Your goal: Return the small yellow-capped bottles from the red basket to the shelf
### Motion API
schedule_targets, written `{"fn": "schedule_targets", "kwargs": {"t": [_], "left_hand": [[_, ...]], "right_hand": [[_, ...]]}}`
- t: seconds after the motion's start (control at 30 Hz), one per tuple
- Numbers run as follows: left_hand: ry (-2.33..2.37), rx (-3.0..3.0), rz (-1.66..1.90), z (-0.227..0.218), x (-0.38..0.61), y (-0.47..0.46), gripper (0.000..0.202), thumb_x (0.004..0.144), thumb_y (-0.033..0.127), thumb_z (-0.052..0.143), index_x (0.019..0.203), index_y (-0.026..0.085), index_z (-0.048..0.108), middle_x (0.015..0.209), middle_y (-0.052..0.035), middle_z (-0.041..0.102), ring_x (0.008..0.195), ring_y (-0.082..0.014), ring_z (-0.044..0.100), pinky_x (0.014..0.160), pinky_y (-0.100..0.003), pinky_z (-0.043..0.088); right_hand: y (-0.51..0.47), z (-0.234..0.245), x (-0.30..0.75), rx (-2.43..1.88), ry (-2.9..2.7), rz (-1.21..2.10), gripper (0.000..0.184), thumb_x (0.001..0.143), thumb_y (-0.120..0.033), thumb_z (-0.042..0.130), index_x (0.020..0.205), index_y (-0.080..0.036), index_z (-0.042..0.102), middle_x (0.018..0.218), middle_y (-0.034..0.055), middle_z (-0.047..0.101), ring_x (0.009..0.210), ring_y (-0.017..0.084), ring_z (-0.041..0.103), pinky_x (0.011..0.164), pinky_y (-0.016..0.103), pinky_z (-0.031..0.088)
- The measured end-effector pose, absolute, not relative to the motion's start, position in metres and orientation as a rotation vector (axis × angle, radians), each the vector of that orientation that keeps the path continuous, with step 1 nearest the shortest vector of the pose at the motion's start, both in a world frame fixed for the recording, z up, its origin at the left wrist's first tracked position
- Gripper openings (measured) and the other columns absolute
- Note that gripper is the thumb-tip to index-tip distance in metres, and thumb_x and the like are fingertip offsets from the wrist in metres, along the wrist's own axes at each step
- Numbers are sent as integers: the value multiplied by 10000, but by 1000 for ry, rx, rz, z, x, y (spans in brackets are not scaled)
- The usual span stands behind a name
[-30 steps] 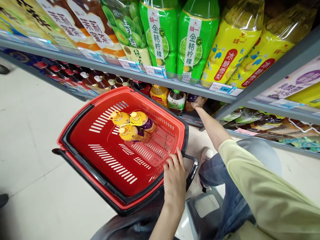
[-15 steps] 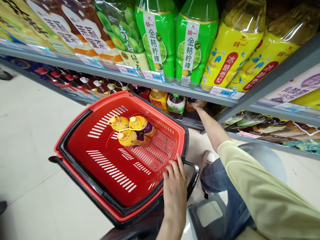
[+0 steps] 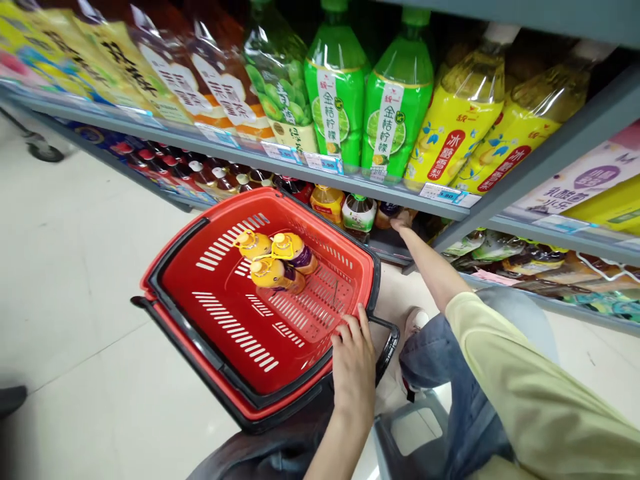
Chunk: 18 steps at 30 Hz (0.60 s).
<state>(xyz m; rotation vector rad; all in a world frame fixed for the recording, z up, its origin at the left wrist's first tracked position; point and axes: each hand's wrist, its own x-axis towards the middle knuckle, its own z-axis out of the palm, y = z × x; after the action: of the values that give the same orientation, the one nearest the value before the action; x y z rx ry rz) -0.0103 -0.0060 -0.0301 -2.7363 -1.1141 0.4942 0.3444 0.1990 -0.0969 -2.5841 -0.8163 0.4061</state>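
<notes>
A red shopping basket [image 3: 230,287] with black handles rests tilted on my lap. Three orange-capped bottles of orange drink [image 3: 275,260] lie together in its far part. My left hand [image 3: 353,363] is closed over the basket's near right rim, beside the black handle. My right arm stretches forward under the shelf edge. My right hand [image 3: 403,219] is wrapped round a dark-labelled bottle [image 3: 387,211] on the low shelf, its fingers partly hidden.
A grey shelf edge [image 3: 350,180] with price tags carries big green [image 3: 370,113] and yellow [image 3: 450,133] drink bottles. Smaller bottles [image 3: 350,213] stand on the low shelf behind the basket. I sit on a grey stool [image 3: 405,427]. Pale floor [image 3: 75,267] lies to the left.
The view has pulled back and tilted up a little, so the basket sits further right in the picture. Both hands keep their places on the rim and the low-shelf bottle.
</notes>
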Motion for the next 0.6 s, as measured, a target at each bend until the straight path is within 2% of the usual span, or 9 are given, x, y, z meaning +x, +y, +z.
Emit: {"fn": "schedule_targets", "kwargs": {"t": [0.07, 0.13, 0.2, 0.27, 0.43, 0.53, 0.6], "left_hand": [[-1154, -2763, 485, -27, -10, -6, 616, 1060, 148, 479, 1657, 83, 342, 1462, -266, 582, 1246, -321, 636, 1025, -410, 559], [-1206, -2791, 473, -25, -10, -6, 622, 1059, 130, 470, 1662, 91, 325, 1487, -273, 565, 1252, -320, 640, 1014, -406, 559], [-1260, -2828, 453, -23, -9, -5, 631, 1058, 123, 469, 1668, 109, 310, 1515, -271, 546, 1253, -311, 645, 1017, -403, 554], [-1311, -2886, 427, -20, -8, -5, 647, 1052, 114, 477, 1673, 118, 293, 1527, -271, 536, 1254, -306, 648, 1028, -413, 548], [-1470, -2998, 340, -14, -9, -4, 626, 1054, 67, 397, 1668, 144, 304, 1495, -258, 575, 1291, -321, 639, 1036, -461, 549], [-1545, -3045, 288, -9, -10, -4, 630, 1037, 40, 387, 1658, 133, 332, 1477, -255, 598, 1319, -335, 626, 1056, -492, 542], [-1588, -3096, 256, -4, -11, -4, 629, 1020, 41, 427, 1643, 107, 366, 1467, -264, 607, 1326, -358, 623, 1056, -519, 542]], "right_hand": [[179, -87, 333, -2642, -846, 609, 308, 996, -173, 639, 1287, -75, 615, 1243, 162, 692, 1090, 211, 709, 961, 353, 607], [161, -74, 317, -2700, -906, 848, 202, 962, -114, 675, 1161, -77, 678, 1035, 93, 747, 909, 180, 742, 857, 344, 644], [145, -57, 299, -2764, -978, 1021, 116, 923, -74, 712, 1038, -63, 710, 881, 63, 747, 826, 174, 745, 827, 344, 654], [135, -37, 279, -2810, -1095, 1087, 99, 883, -45, 733, 980, -59, 719, 807, 54, 741, 783, 174, 748, 819, 344, 656], [132, 16, 233, -2839, -1543, 986, 126, 872, 19, 624, 884, -83, 696, 654, 71, 699, 645, 209, 738, 747, 371, 661], [137, 45, 203, -2813, -1831, 743, 160, 960, -110, 587, 828, -116, 676, 649, 124, 693, 642, 270, 742, 728, 440, 662], [140, 57, 179, -2710, -2036, 523, 218, 1011, -238, 579, 854, -134, 688, 770, 179, 728, 798, 325, 771, 827, 491, 652]]}}
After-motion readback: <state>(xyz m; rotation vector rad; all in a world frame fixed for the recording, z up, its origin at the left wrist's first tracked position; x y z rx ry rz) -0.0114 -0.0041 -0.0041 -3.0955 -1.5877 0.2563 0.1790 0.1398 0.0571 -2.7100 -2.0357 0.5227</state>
